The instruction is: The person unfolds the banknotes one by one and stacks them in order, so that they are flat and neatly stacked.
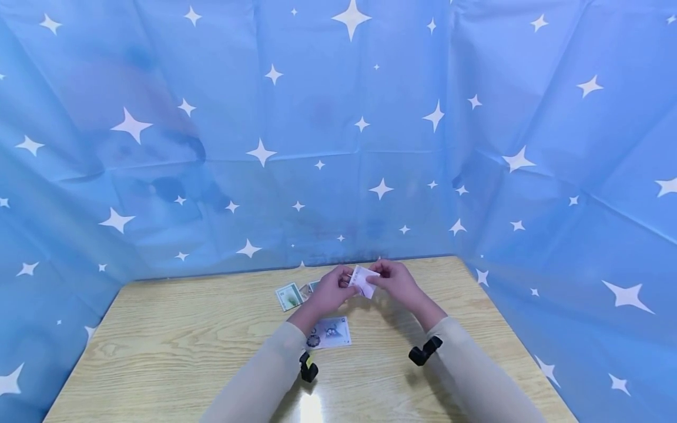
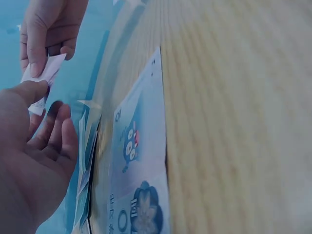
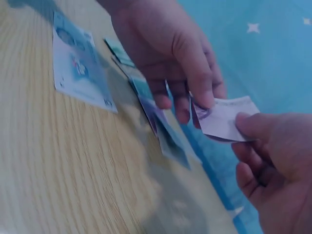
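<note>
Above the back part of the table, both hands hold one folded pale purple play banknote [image 1: 364, 281] between them. My left hand [image 1: 328, 292] pinches its left end with thumb and fingers. The right hand [image 1: 400, 285] pinches the opposite end, thumb on top. In the right wrist view the note [image 3: 225, 121] shows a crease, its layers lying slightly apart at the lower edge. Below the left wrist lies a flat play banknote [image 1: 334, 332] with a blue cartoon figure and a flower print, partly hidden by the left forearm in the head view.
Several more notes, a green one [image 1: 289, 296] among them, lie overlapping on the wooden table [image 1: 201, 341] behind the left hand. In the right wrist view a folded dark note [image 3: 171, 142] stands up at that group's end. A blue star-patterned curtain [image 1: 317, 117] borders the table's back and sides.
</note>
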The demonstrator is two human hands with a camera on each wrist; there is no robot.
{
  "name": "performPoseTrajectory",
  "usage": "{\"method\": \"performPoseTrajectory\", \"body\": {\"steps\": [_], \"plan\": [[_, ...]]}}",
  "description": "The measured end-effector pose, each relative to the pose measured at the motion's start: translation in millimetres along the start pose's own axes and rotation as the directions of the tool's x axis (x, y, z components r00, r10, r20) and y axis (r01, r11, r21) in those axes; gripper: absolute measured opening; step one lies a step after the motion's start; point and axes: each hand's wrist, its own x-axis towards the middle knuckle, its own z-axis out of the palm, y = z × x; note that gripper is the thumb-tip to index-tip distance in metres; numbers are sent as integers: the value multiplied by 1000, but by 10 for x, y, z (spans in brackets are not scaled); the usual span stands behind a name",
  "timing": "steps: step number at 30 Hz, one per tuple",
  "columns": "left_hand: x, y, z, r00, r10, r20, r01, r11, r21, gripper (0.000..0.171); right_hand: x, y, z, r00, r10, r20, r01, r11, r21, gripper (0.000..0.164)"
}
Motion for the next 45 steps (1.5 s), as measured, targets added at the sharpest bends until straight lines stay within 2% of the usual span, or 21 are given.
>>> {"method": "performPoseTrajectory", "body": {"steps": [6, 11, 17, 24, 32, 40, 45], "plan": [[-125, 22, -14, 999, -40, 22, 42, 993, -112, 25, -57, -92, 92, 1000, -7, -4, 7, 1000, 17, 12], [-181, -1, -28, 998, -63, 24, 66, 985, -158, 18, -98, -136, 158, 1000, -10, -5, 10, 1000, 17, 10], [-240, 5, -76, 998, -69, 12, 70, 988, -135, 17, -133, -187, 218, 1000, -12, -17, 12, 1000, 20, 11], [-286, 35, -183, 997, -69, -45, 63, 991, -115, 8, -196, -214, 301, 999, 37, -34, -34, 995, 90, 14], [-324, -30, -321, 994, -46, -98, 26, 979, -201, 9, -265, -242, 481, 996, 84, -8, -82, 982, 170, 14], [-424, -69, -428, 991, -42, -129, 14, 978, -210, 9, -313, -302, 627, 993, 110, 38, -116, 971, 210, 19], [-477, -73, -453, 992, -36, -120, 8, 974, -228, 12, -338, -337, 655, 991, 124, 44, -130, 971, 200, 19]]}}
